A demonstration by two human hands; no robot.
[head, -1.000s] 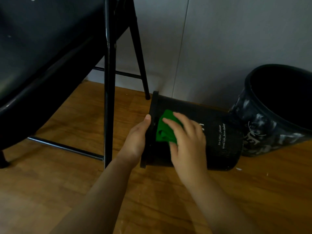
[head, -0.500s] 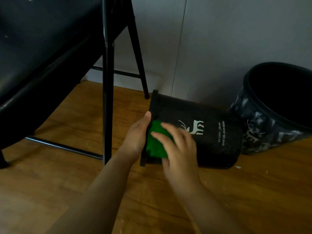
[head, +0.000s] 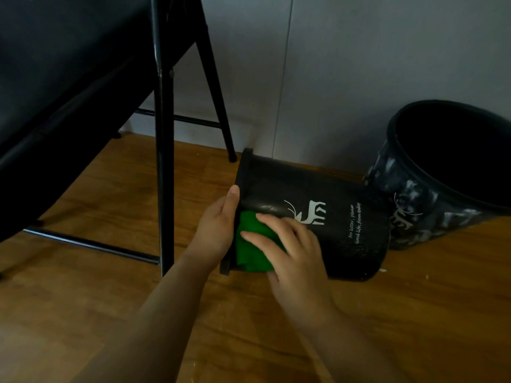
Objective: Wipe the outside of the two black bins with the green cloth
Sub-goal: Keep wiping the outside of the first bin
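Wooden floor fills most of what I see, with a black folding chair looming at upper left against a pale wall. An upright black bin stands at far right, its side streaked white. Touching it, the second black bin lies on its side on the floor, deer print up, rim toward me. My left hand grips that rim, thumb along its edge. My right hand presses the green cloth flat against the lying bin's wall just beside the rim, fingers spread and nearly straight.
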